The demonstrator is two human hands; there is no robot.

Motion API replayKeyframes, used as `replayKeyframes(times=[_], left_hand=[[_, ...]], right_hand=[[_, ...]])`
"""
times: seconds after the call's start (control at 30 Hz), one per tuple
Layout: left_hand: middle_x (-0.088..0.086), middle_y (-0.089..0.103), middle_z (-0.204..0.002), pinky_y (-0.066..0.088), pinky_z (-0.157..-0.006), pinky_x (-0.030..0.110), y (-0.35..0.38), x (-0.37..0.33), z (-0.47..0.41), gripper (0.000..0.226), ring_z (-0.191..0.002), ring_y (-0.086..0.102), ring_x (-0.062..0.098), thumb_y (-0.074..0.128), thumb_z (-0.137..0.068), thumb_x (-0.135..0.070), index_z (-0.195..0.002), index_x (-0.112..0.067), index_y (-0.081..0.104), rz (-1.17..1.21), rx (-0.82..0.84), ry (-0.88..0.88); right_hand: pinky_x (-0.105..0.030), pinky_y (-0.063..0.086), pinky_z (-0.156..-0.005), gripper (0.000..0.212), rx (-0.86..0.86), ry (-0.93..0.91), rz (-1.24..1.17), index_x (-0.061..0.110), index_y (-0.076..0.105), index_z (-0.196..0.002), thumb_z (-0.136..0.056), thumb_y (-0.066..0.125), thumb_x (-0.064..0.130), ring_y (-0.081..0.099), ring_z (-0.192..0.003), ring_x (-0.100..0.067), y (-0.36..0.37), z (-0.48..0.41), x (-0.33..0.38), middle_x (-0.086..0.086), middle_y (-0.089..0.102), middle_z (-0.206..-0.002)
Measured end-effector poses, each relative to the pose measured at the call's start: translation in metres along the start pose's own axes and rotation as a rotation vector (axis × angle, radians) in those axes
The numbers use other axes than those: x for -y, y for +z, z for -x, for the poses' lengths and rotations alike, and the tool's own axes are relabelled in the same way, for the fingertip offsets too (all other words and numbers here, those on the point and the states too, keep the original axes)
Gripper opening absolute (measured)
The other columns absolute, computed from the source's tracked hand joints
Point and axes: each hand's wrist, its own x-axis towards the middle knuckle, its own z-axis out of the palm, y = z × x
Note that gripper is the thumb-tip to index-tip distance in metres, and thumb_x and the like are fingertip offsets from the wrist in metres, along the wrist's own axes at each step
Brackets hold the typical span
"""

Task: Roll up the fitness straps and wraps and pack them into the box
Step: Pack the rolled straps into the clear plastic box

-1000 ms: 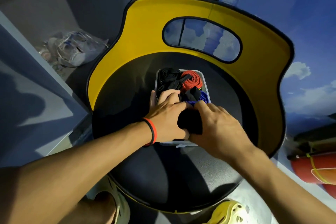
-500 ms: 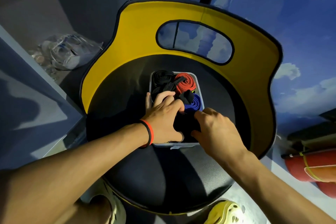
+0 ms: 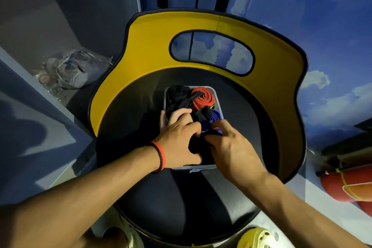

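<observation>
Head view: left hand [image 3: 178, 137] and right hand [image 3: 231, 148], fingers curled round a black wrap [image 3: 196, 145], hold it at the near end of the box [image 3: 199, 166], likely to keep it coiled while wedging it beside the red roll [image 3: 203, 97].

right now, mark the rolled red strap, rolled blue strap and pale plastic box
rolled red strap [image 3: 203, 97], head view, coil centre
rolled blue strap [image 3: 217, 117], head view, exposed edge
pale plastic box [image 3: 201, 166], head view, near rim

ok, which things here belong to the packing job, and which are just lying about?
Job: box, red roll, blue roll, black rolls, black wrap gripped by left hand and right hand.
Lying about: plastic bag, orange mat, yellow shoe.
</observation>
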Motion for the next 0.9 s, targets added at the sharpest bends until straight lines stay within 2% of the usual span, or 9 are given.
replayKeyframes(times=[0.07, 0.13, 0.17, 0.23, 0.3, 0.4, 0.57, 0.8, 0.9], left_hand=[[-0.014, 0.046, -0.108, 0.003, -0.117, 0.065, -0.008, 0.0, -0.003, 0.024, -0.143, 0.021, 0.01, 0.06, -0.068, -0.047, -0.086, -0.034, 0.051, 0.116, -0.054, -0.01], [-0.011, 0.051, -0.106, 0.019, -0.115, 0.06, -0.013, 0.002, -0.014, 0.018, -0.129, 0.043, 0.013, 0.048, -0.072, -0.041, -0.083, -0.031, 0.059, 0.184, -0.331, -0.043], [-0.007, 0.053, -0.113, 0.023, -0.115, 0.057, -0.013, 0.004, -0.021, 0.023, -0.13, 0.044, 0.015, 0.047, -0.078, -0.034, -0.092, -0.029, 0.064, 0.138, -0.46, -0.065], [-0.001, 0.04, -0.149, 0.016, -0.122, 0.052, -0.011, 0.006, -0.035, 0.043, -0.149, 0.022, 0.019, 0.047, -0.093, -0.025, -0.135, -0.024, 0.054, -0.014, -0.483, -0.164], [-0.003, 0.004, -0.168, 0.0, -0.126, 0.044, -0.004, 0.008, -0.043, 0.06, -0.155, -0.005, 0.014, 0.035, -0.103, -0.033, -0.159, -0.022, 0.017, -0.13, -0.331, -0.302], [-0.001, -0.01, -0.168, -0.005, -0.125, 0.042, 0.004, 0.014, -0.045, 0.063, -0.154, -0.012, 0.013, 0.02, -0.105, -0.04, -0.16, -0.017, 0.001, -0.278, -0.227, -0.318], [0.0, -0.014, -0.167, 0.0, -0.126, 0.039, 0.004, 0.021, -0.048, 0.063, -0.153, -0.016, 0.012, 0.018, -0.105, -0.04, -0.16, -0.016, -0.001, -0.257, -0.186, -0.29], [0.0, -0.018, -0.166, -0.003, -0.126, 0.036, 0.0, 0.013, -0.04, 0.065, -0.151, -0.021, 0.012, 0.025, -0.106, -0.039, -0.16, -0.015, -0.002, -0.186, -0.141, -0.278], [-0.003, -0.014, -0.167, -0.005, -0.125, 0.034, -0.013, 0.017, -0.037, 0.066, -0.152, -0.019, 0.011, 0.032, -0.106, -0.041, -0.16, -0.017, 0.003, -0.101, -0.077, -0.257]], right_hand=[[-0.036, 0.056, -0.068, 0.022, -0.021, -0.017, -0.11, 0.026, 0.077, -0.099, -0.086, 0.058, 0.028, 0.064, -0.09, -0.019, -0.01, -0.007, -0.012, 0.004, 0.06, -0.118], [-0.038, 0.056, -0.081, 0.035, -0.146, 0.026, -0.193, 0.022, 0.077, -0.112, -0.088, 0.052, 0.027, 0.065, -0.098, -0.02, -0.017, -0.018, -0.02, 0.004, 0.068, -0.116], [-0.039, 0.054, -0.09, 0.039, -0.198, 0.037, -0.166, 0.018, 0.072, -0.124, -0.092, 0.051, 0.023, 0.063, -0.106, -0.024, -0.015, -0.025, -0.021, 0.0, 0.069, -0.123], [-0.042, 0.041, -0.113, 0.05, -0.165, 0.03, -0.077, 0.014, 0.05, -0.15, -0.102, 0.042, 0.027, 0.049, -0.137, -0.031, -0.005, -0.041, -0.018, -0.007, 0.053, -0.151], [-0.039, 0.017, -0.127, 0.062, -0.059, 0.049, -0.03, 0.015, 0.027, -0.161, -0.106, 0.023, 0.043, 0.018, -0.157, -0.024, 0.008, -0.054, -0.016, -0.005, 0.024, -0.169], [-0.035, -0.002, -0.128, 0.076, 0.069, 0.072, 0.073, 0.018, 0.006, -0.164, -0.099, -0.004, 0.054, -0.008, -0.158, -0.014, 0.017, -0.065, -0.019, 0.003, -0.003, -0.172], [-0.035, -0.006, -0.128, 0.081, 0.125, 0.103, 0.071, 0.022, -0.008, -0.163, -0.09, -0.015, 0.057, -0.019, -0.155, -0.011, 0.019, -0.072, -0.015, 0.007, -0.019, -0.168], [-0.033, -0.003, -0.127, 0.087, 0.135, 0.132, 0.011, 0.021, -0.009, -0.163, -0.084, -0.018, 0.058, -0.022, -0.153, -0.009, 0.016, -0.064, -0.006, 0.01, -0.026, -0.163], [-0.036, 0.003, -0.126, 0.081, 0.078, 0.154, -0.017, 0.021, 0.008, -0.164, -0.093, -0.005, 0.058, -0.007, -0.157, -0.011, 0.013, -0.059, -0.004, 0.007, -0.008, -0.169]])
